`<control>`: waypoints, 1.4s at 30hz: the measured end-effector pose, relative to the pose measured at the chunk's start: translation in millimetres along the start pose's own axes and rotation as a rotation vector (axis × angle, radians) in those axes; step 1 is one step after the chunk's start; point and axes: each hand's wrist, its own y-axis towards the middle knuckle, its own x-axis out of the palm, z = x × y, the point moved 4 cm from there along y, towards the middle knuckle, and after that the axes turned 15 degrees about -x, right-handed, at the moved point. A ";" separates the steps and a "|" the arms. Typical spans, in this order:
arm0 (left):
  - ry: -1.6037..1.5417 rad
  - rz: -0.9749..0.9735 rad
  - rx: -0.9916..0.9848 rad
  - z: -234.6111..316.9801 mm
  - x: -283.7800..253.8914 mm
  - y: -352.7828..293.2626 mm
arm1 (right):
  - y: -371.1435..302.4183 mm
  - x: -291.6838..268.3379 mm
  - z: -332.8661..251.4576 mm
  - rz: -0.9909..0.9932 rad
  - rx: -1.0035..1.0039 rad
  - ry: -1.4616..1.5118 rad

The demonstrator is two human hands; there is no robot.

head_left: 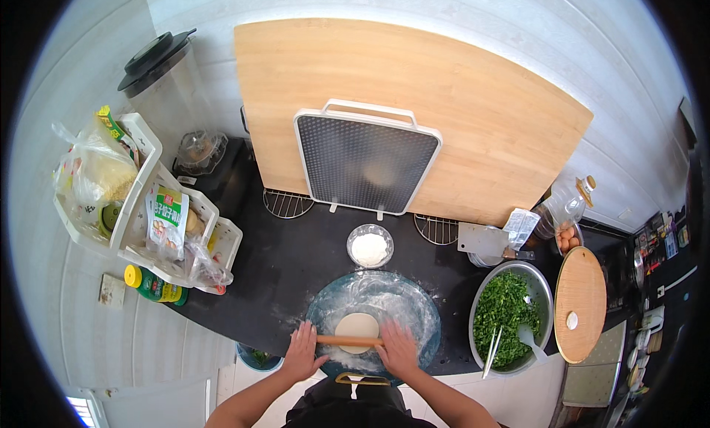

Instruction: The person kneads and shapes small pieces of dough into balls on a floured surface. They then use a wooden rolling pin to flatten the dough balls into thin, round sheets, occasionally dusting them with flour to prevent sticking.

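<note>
A wooden rolling pin (339,340) lies across a flat round of pale dough (358,325). My left hand (302,352) rests flat on the pin's left end, its fingers stretched forward. On the other end my right hand (399,350) lies the same way, palm down with fingers extended. Both hands are open and press on the pin without wrapping round it. Beneath the dough is a round blue-green board (418,302) dusted with flour. Just beyond it stands a clear bowl of white flour (370,248).
To the right, a metal bowl (546,295) holds chopped greens, chopsticks and a spatula, beside a round wooden lid (586,302). A cleaver (482,239) lies behind. Large boards (444,88) lean on the wall. White baskets (151,162) with packages stand left, near a green bottle (157,286).
</note>
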 end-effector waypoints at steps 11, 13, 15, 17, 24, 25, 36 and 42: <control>0.022 0.198 -0.068 19.9 -43.2 86.2 | 52.1 7.3 49.4 0.173 0.144 0.005; 0.001 0.173 0.017 19.6 -38.1 47.3 | 17.3 13.1 23.7 0.086 0.128 0.084; -0.024 0.188 0.052 14.1 -31.0 27.9 | 10.3 15.4 11.7 0.098 0.112 0.181; -0.058 0.255 0.060 10.9 -28.5 28.9 | 23.8 17.7 5.4 0.222 0.101 0.275; -0.101 0.280 0.207 19.8 -44.0 26.8 | 80.4 32.9 10.0 0.073 0.224 0.370; -0.108 0.286 0.221 19.1 -49.8 21.4 | 73.6 27.6 1.5 0.145 0.192 0.359; -0.142 0.328 0.259 10.9 -71.0 16.0 | 40.8 -68.5 33.3 0.222 -0.009 0.143; -0.123 0.292 0.252 8.0 -71.4 0.0 | 45.4 20.1 76.0 0.355 0.431 -0.036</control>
